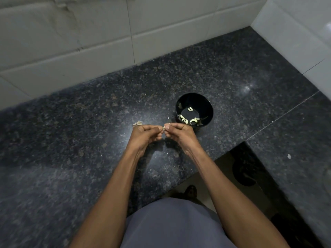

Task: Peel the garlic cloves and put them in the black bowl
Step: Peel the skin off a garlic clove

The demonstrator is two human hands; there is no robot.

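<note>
Both hands meet above the dark granite counter (89,122), just in front of the black bowl (206,102). My left hand (145,135) and my right hand (179,133) pinch a small garlic clove (163,128) between their fingertips; most of the clove is hidden by the fingers. Several pale peeled cloves (186,119) lie at the bottom of the bowl. The bowl stands just beyond and to the right of my right hand.
A scrap of garlic skin (137,123) lies on the counter left of my left hand. White tiled walls (71,42) close the back and right. The counter edge (223,153) steps inward at lower right, with floor below. Small white flecks dot the counter.
</note>
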